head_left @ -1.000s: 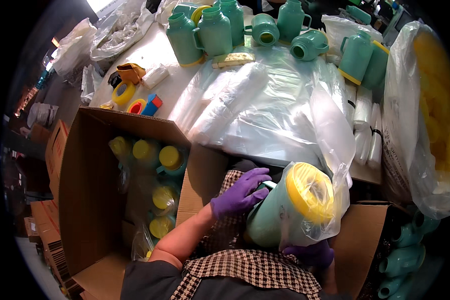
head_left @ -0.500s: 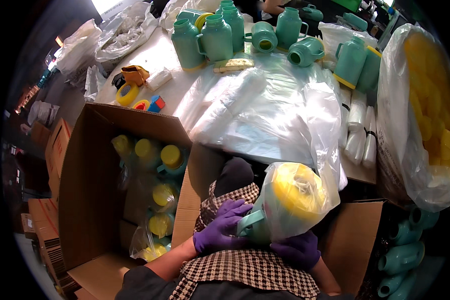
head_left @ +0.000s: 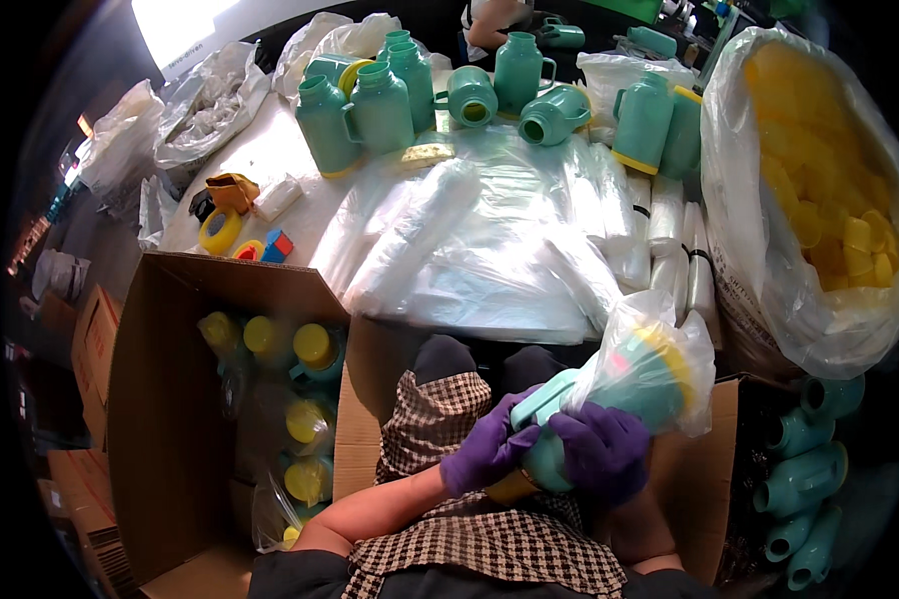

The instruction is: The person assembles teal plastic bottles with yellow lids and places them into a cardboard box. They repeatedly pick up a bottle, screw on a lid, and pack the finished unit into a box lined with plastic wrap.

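Lying tilted over the person's lap, the teal jug (head_left: 609, 384) is half sheathed in a clear bag (head_left: 659, 349), its yellow lid blurred beneath; left hand (head_left: 489, 449) and right hand (head_left: 599, 449) clasp its base, hiding it; beside, a cardboard box (head_left: 160, 399) holds bagged jugs, indistinct.

A pale worktop (head_left: 270, 150) fills the middle, bright light (head_left: 175, 25) glaring at its far left edge. Dim floor (head_left: 45, 299) lies on the left, stacked with flattened cardboard (head_left: 95, 349).
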### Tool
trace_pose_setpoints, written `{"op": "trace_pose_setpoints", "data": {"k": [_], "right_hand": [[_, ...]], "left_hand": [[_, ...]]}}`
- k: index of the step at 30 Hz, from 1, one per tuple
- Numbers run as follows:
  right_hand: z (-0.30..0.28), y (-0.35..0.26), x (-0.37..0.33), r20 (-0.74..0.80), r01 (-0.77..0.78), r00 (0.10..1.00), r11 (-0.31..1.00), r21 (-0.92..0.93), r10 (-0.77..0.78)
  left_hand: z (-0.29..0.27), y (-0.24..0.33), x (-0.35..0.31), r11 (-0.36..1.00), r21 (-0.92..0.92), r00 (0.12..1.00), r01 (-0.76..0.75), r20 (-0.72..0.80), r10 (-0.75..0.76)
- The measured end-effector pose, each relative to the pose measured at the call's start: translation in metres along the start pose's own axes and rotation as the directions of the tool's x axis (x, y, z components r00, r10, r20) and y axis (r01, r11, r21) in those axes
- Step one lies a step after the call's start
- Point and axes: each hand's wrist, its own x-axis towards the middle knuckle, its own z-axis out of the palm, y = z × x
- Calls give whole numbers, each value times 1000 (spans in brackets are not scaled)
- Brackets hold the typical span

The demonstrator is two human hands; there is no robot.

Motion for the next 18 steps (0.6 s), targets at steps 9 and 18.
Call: {"op": "trace_pose_setpoints", "data": {"k": [9, 18], "right_hand": [[26, 26, -64, -50, -390, 797, 576, 718, 602], [55, -1, 61, 16, -171, 949, 470, 866, 315]], "left_hand": [[-18, 33, 29, 952, 279, 984, -125, -85, 154], [-18, 23, 53, 225, 958, 897, -178, 64, 438]]}}
